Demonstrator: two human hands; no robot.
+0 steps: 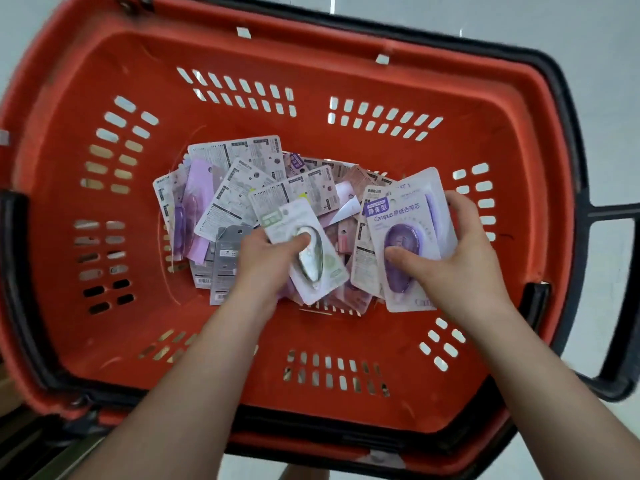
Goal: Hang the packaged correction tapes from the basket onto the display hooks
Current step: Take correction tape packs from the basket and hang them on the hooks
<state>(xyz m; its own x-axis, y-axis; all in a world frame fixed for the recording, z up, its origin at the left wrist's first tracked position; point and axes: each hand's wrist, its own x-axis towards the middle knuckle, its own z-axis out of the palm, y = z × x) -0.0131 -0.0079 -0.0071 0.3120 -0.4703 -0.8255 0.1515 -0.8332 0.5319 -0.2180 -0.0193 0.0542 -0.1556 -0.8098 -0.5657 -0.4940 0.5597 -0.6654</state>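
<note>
**Basket, viewed from above.** I see one red basket [450, 81]. On the middle of its floor lies one loose pile of packs [242, 188]. They overlap, so I cannot count them exactly, but I make out more than ten.

Two hands reach in.
- **Left:** the left hand [266, 265] pinches one green pack [287, 220] near the floor's front edge, with the thumb pressed on the bubble.
- **Right:** the right hand [460, 261] grips one purple pack [398, 216] toward the floor's right edge, thumb on the bubble and fingers curled over the far side. A second card may sit behind it.

I judge both packs are held face up to keep the hang holes free. No hooks are in view.
</note>
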